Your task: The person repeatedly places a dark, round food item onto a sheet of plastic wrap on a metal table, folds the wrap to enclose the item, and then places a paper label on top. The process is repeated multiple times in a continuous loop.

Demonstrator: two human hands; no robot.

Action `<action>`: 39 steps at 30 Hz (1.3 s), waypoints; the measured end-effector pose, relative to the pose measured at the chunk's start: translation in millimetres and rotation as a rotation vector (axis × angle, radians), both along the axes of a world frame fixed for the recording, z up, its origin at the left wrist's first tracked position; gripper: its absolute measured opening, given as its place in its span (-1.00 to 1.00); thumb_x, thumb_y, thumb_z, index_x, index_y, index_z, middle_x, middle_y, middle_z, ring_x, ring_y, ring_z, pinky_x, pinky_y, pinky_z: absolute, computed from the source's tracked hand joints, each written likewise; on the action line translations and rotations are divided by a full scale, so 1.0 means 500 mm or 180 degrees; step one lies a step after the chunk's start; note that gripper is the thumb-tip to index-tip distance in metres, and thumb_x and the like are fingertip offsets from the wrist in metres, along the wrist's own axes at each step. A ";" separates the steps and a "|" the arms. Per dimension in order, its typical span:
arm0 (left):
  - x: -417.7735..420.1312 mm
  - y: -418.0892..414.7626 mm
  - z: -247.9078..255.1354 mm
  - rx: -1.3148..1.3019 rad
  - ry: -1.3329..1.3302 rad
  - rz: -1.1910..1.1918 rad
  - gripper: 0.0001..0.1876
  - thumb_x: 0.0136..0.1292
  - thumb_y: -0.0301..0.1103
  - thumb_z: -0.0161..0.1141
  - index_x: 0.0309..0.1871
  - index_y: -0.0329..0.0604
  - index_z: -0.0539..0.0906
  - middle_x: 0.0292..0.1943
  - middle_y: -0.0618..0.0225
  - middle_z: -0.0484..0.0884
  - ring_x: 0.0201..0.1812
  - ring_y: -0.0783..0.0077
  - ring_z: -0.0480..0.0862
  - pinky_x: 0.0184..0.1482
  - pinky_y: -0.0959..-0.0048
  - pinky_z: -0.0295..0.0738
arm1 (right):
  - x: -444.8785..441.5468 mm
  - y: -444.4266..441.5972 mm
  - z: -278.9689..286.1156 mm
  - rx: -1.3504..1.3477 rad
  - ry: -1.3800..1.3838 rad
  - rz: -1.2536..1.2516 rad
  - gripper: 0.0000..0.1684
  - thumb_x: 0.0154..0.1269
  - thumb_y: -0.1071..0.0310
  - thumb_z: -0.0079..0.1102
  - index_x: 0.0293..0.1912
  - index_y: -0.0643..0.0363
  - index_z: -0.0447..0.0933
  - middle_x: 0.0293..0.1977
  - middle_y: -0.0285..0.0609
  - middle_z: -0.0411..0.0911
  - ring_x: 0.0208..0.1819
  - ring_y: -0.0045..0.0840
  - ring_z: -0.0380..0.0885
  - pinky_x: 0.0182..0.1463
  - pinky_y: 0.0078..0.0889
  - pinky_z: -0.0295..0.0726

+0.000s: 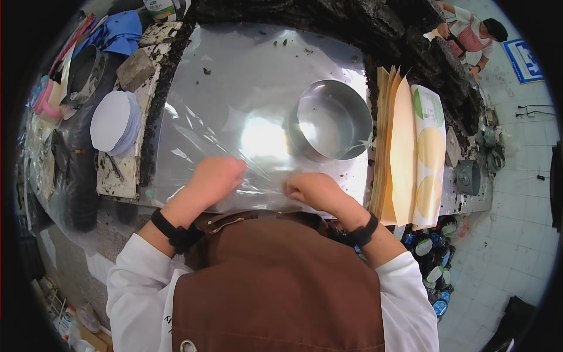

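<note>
Both hands pinch a clear plastic film or bag [259, 182], which stretches in shiny creases just above a metal sheet [211, 97]. My left hand [220, 178] is curled over the film's left part. On the other side, my right hand [310, 189] is slightly blurred, with its fingers bent around the film. Beyond the right hand, a round metal ring [336, 149] stands on the sheet; whether it has a bottom I cannot tell. Small dark crumbs lie on the sheet's far part.
White paper discs [112, 123] and a stone block [135, 70] sit on a board at left. Brown paper sheets [387, 149] and a label sheet [429, 149] stand at right. Dark layered material [369, 22] heaps along the back. Another person [470, 35] is at far right.
</note>
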State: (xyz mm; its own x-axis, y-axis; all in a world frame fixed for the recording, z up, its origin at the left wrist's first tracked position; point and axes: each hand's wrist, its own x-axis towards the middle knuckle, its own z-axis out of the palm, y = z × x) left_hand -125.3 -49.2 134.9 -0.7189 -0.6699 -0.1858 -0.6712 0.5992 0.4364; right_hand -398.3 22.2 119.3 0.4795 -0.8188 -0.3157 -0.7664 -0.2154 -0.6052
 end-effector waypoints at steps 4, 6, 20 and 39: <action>-0.020 -0.011 0.000 -0.0030 -0.0224 0.0019 -0.90 0.26 -0.35 0.12 -0.25 -0.15 0.52 -0.39 0.11 0.61 -0.28 -0.07 0.63 -0.25 0.07 0.53 | 0.011 -0.021 0.136 -0.0853 0.0008 -0.0896 -0.75 0.27 0.20 0.30 -0.09 0.05 0.58 -0.19 -0.11 0.66 -0.17 -0.15 0.63 -0.12 -0.15 0.58; -0.040 -0.024 0.020 -0.0095 -0.0233 -0.0073 -0.89 0.29 -0.35 0.08 -0.24 -0.17 0.53 -0.39 0.10 0.63 -0.26 -0.07 0.66 -0.25 0.06 0.55 | -0.002 -0.048 0.137 -0.1178 0.0365 -0.1122 -0.70 0.26 0.18 0.32 -0.07 0.09 0.57 -0.18 -0.08 0.67 -0.15 -0.14 0.64 -0.11 -0.15 0.59; -0.168 -0.377 0.266 -0.0879 0.0579 -0.0345 -0.87 0.32 -0.31 0.09 -0.29 -0.16 0.53 -0.47 0.17 0.59 -0.36 0.05 0.63 -0.33 0.21 0.49 | 0.032 0.056 0.221 -0.1446 0.0387 0.1102 -0.92 0.14 0.39 0.13 -0.31 0.06 0.54 -0.40 -0.27 0.57 -0.38 -0.40 0.64 -0.37 -0.32 0.60; 0.028 -0.001 0.023 -0.0536 -0.0453 -0.0672 -0.49 0.21 -0.12 0.29 0.13 -0.29 0.60 0.18 0.15 0.61 -0.11 0.15 0.64 -0.10 0.23 0.55 | -0.009 0.042 0.187 -0.1331 0.0908 -0.0202 -0.32 0.30 0.11 0.25 0.38 -0.05 0.35 0.42 0.08 0.24 0.45 0.01 0.21 0.45 0.07 0.26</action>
State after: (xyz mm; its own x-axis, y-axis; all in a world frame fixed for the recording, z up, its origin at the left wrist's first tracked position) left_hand -111.2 -49.8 146.3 -0.8202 -0.5383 -0.1934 -0.5713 0.7880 0.2296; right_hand -402.7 43.3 213.1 0.3672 -0.9278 -0.0657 -0.9079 -0.3422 -0.2420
